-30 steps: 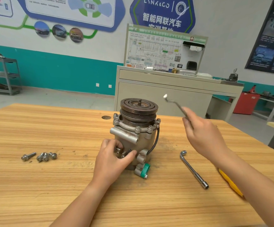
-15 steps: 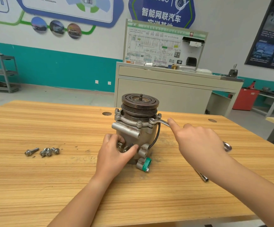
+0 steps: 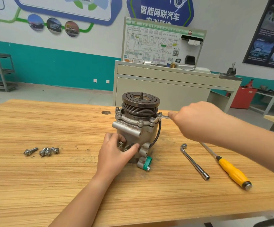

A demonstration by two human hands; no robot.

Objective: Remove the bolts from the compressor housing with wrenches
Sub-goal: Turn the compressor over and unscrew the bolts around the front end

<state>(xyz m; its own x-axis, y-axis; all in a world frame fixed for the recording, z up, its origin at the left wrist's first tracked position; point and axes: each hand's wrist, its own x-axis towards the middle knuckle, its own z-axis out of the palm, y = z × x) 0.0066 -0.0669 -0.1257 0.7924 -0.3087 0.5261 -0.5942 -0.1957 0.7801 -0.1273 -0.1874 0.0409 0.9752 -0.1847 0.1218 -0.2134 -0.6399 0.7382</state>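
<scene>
The grey compressor (image 3: 133, 128) stands upright on the wooden table (image 3: 51, 185), dark pulley on top. My left hand (image 3: 116, 154) grips its lower front, thumb and fingers curled round the housing. My right hand (image 3: 196, 120) holds a flat silver wrench (image 3: 159, 118) whose ring end sits over a bolt on the right side of the top flange. More bolts stand around that flange. Several removed bolts (image 3: 42, 151) lie on the table to the left.
An L-shaped socket wrench (image 3: 193, 161) and a yellow-handled screwdriver (image 3: 231, 171) lie on the table right of the compressor. A beige training bench (image 3: 165, 86) stands behind the table, a grey shelf rack (image 3: 0, 71) at far left.
My right hand brought the wrench down from the air onto the right-hand flange bolt. The left hand kept its hold on the housing.
</scene>
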